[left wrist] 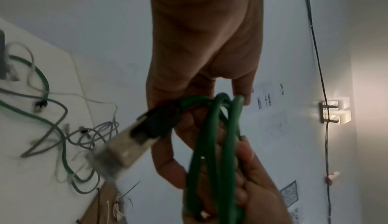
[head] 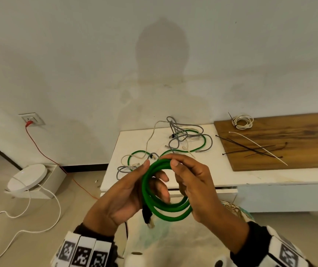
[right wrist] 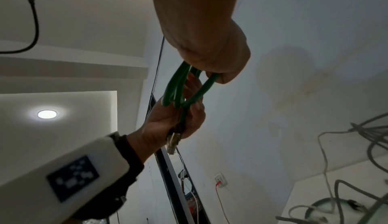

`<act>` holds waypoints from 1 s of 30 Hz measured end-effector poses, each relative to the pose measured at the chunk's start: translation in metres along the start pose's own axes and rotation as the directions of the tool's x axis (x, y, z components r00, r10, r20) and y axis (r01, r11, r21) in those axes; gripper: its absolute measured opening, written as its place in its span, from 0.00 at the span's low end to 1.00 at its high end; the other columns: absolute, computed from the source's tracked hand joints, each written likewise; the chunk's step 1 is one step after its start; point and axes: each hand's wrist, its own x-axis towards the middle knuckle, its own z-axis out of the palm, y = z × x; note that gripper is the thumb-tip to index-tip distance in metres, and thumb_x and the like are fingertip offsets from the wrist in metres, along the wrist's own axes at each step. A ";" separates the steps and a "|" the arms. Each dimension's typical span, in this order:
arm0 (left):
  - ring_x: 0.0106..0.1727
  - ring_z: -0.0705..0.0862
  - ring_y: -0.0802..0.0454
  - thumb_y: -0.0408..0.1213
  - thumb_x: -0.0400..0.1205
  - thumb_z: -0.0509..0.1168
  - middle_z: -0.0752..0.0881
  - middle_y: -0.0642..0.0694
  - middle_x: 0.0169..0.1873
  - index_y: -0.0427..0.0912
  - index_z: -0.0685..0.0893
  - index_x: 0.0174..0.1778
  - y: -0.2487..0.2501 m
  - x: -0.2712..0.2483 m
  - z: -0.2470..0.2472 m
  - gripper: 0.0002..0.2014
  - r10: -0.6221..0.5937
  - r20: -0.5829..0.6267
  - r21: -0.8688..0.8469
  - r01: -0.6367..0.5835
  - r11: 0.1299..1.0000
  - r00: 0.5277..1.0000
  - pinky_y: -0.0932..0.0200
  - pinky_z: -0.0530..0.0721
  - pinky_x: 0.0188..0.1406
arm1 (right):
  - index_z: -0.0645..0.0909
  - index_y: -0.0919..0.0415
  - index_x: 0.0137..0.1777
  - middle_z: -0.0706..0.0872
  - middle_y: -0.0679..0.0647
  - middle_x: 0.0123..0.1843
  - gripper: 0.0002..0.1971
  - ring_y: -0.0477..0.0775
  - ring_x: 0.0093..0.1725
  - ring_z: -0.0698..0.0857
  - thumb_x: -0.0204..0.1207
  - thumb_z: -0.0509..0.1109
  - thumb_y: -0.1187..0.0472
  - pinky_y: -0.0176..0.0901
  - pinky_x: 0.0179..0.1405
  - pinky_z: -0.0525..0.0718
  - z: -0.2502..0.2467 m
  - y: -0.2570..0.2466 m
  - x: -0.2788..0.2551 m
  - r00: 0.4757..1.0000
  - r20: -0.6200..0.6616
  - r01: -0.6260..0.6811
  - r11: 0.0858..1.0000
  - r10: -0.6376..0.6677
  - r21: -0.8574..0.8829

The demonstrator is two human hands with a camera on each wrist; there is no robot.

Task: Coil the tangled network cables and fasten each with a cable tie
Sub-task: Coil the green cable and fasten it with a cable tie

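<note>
Held in the air near the front edge of the white table [head: 173, 182], over open floor: a green cable [head: 165, 189] wound into a coil of about three loops. Left hand [head: 123, 197] curled round the coil's left side, thumb on the top of the loops, fingers reaching through the middle. Right hand [head: 194, 182] curled round the coil's right side, thumb and forefinger pinching the top strands. Black-booted plug [head: 148, 215] hanging off the coil's lower left, just below the left palm.

Farther back on the table, well apart from the hands: a tangle of grey, white and green cables [head: 181, 139]. To the right, on a wooden board [head: 298, 151]: black and white cable ties [head: 258, 149] lying loose, and a tied white coil [head: 242, 122] at the far edge. Left of the table, on the floor: a round white device [head: 28, 177] with white cord.
</note>
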 end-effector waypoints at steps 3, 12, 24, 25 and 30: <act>0.31 0.86 0.42 0.57 0.74 0.67 0.85 0.37 0.27 0.34 0.88 0.41 -0.005 0.006 0.019 0.25 0.044 -0.115 -0.133 -0.059 0.989 0.992 0.46 0.87 0.47 | 0.87 0.56 0.47 0.73 0.50 0.24 0.11 0.43 0.24 0.66 0.80 0.63 0.64 0.32 0.22 0.68 -0.002 0.007 0.003 0.997 -0.077 0.007 1.000 -0.005 0.027; 0.11 0.57 0.61 0.52 0.79 0.58 0.60 0.51 0.13 0.34 0.84 0.37 -0.023 0.023 0.043 0.23 0.143 -0.394 -0.130 -0.209 0.969 0.908 0.66 0.58 0.12 | 0.85 0.58 0.52 0.71 0.46 0.22 0.11 0.41 0.22 0.66 0.81 0.60 0.60 0.33 0.19 0.66 0.002 0.035 0.010 0.970 -0.242 0.032 0.998 -0.020 0.047; 0.08 0.57 0.60 0.49 0.79 0.60 0.60 0.52 0.10 0.40 0.73 0.21 -0.012 0.034 0.038 0.23 0.090 -0.477 -0.189 -0.202 0.961 0.874 0.70 0.57 0.10 | 0.78 0.62 0.47 0.89 0.61 0.45 0.13 0.56 0.42 0.89 0.81 0.62 0.51 0.43 0.41 0.87 -0.011 0.036 0.012 0.991 -0.127 0.053 0.998 -0.049 0.023; 0.08 0.57 0.60 0.48 0.79 0.61 0.60 0.52 0.10 0.41 0.71 0.20 -0.010 0.035 0.037 0.22 0.085 -0.474 -0.181 -0.192 0.965 0.876 0.70 0.56 0.10 | 0.77 0.62 0.47 0.89 0.61 0.46 0.13 0.56 0.44 0.89 0.80 0.62 0.51 0.43 0.43 0.87 -0.013 0.034 0.012 0.992 -0.116 0.044 0.999 -0.042 0.019; 0.08 0.57 0.60 0.47 0.80 0.61 0.61 0.52 0.11 0.43 0.68 0.22 -0.002 0.031 0.028 0.22 0.044 -0.424 -0.169 -0.127 0.977 0.904 0.71 0.57 0.10 | 0.77 0.57 0.49 0.89 0.57 0.45 0.04 0.54 0.47 0.89 0.82 0.61 0.62 0.49 0.49 0.87 -0.035 0.024 0.020 0.999 0.016 0.038 0.977 -0.035 -0.211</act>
